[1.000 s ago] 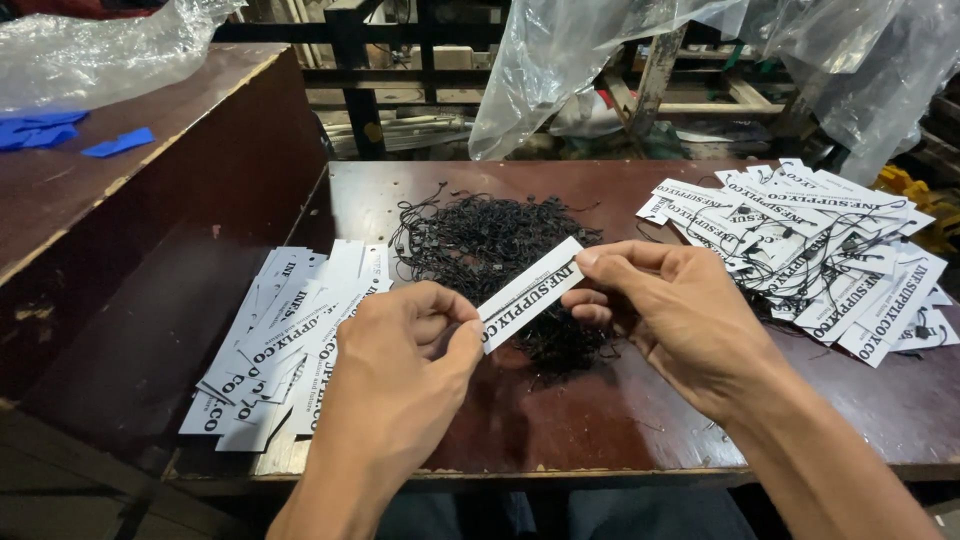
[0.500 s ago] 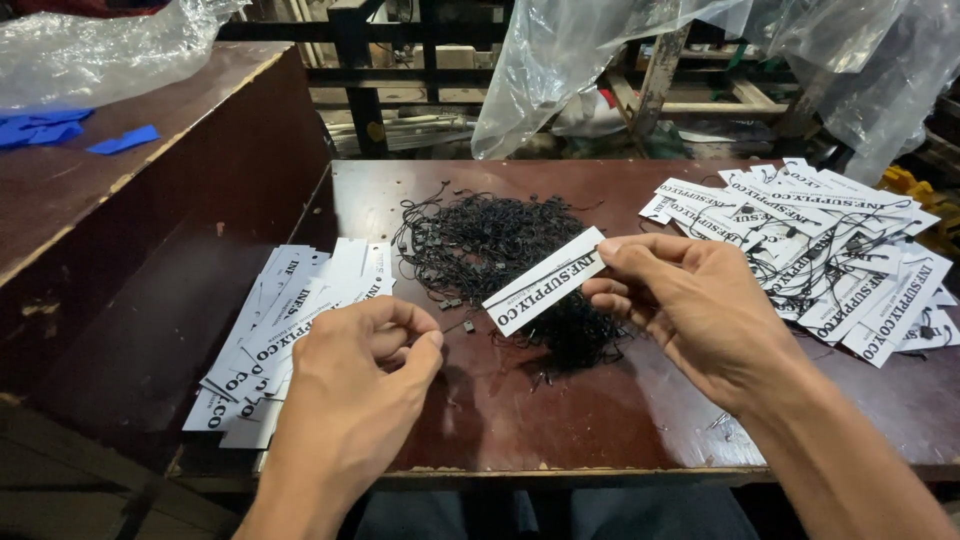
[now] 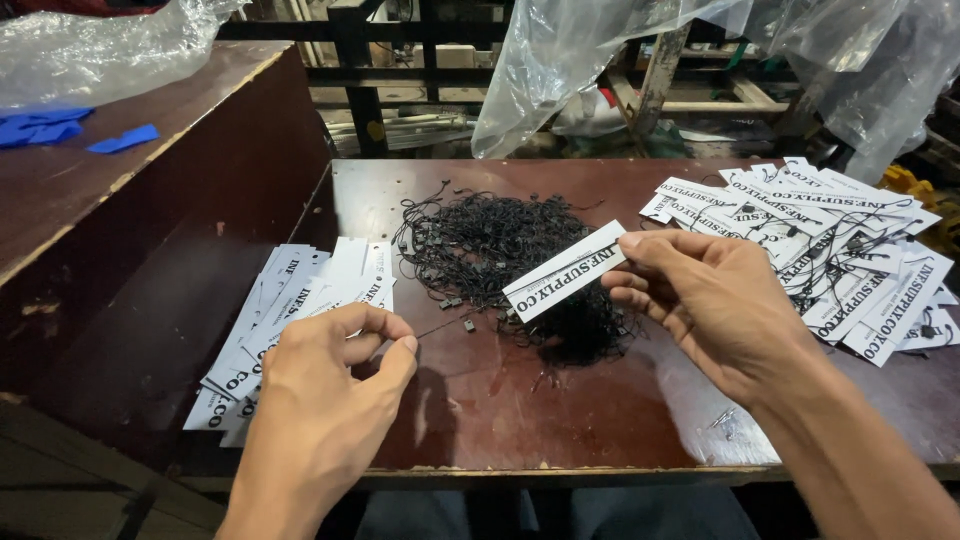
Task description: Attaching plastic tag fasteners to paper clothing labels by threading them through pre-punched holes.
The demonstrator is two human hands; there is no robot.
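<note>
Tag [image 3: 565, 283]: white card strip, light, stiff, bendable; right hand [image 3: 705, 300] pinches its end. Cord [image 3: 440, 327]: thin, limp, left of tag; left hand [image 3: 335, 375] pinches it.

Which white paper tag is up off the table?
The single white tag pinched in the right hand; the left pile and right pile lie flat.

Clear plastic sheets [image 3: 600, 60] hang behind the brown table [image 3: 560, 420]; blue scraps [image 3: 60, 130] lie on the raised shelf [image 3: 120, 190] left of the table.
</note>
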